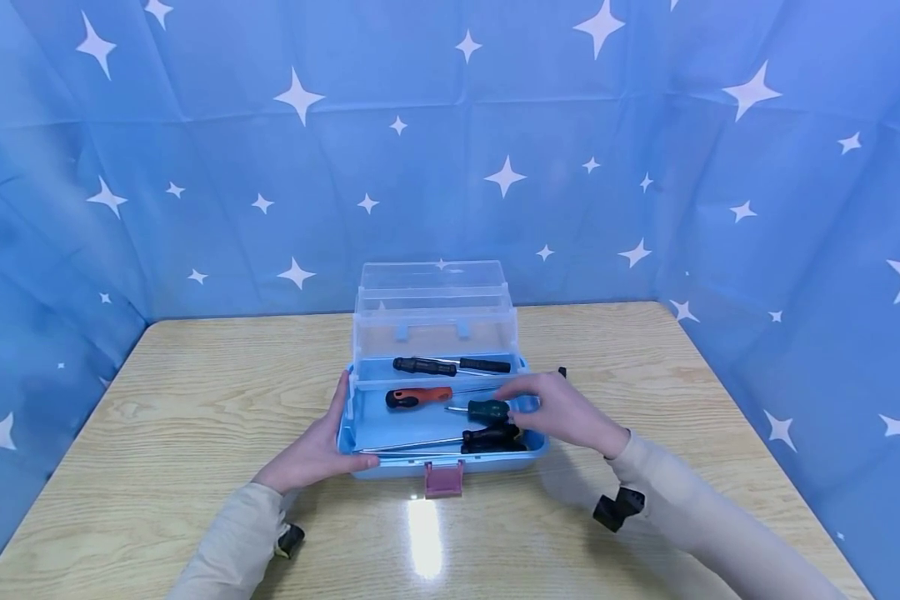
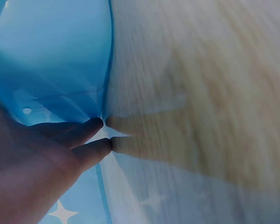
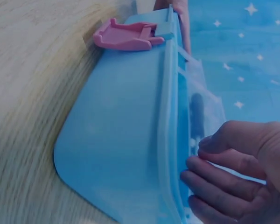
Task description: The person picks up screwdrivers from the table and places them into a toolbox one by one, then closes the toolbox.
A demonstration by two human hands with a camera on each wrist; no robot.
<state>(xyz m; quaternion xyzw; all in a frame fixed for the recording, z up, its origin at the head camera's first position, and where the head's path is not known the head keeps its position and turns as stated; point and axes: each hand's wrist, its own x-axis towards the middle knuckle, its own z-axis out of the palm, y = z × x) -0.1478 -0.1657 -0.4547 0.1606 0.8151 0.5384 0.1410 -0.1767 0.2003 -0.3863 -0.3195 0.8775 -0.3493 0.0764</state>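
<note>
A light-blue toolbox point(image 1: 390, 468) stands with its clear lid point(image 1: 435, 333) raised. My left hand point(image 1: 311, 450) rests at its left end, thumb on the front rim and fingers straight along the side wall. Over the right end, my right hand point(image 1: 558, 408) pinches the handle end of a screwdriver with a dark green handle point(image 1: 486, 411), its short shaft pointing left. That screwdriver is hidden in the right wrist view. Behind it lies an orange-and-black-handled screwdriver point(image 1: 423, 397). Long black-handled screwdrivers point(image 1: 491, 434) lie along the front wall.
More black-handled tools point(image 1: 425, 366) lie at the back of the toolbox, seen through the clear lid. A pink latch point(image 1: 444, 481) hangs open at the front. The box stands on a wood-grain table point(image 1: 232, 383), with a blue star-patterned cloth point(image 1: 420, 167) behind it.
</note>
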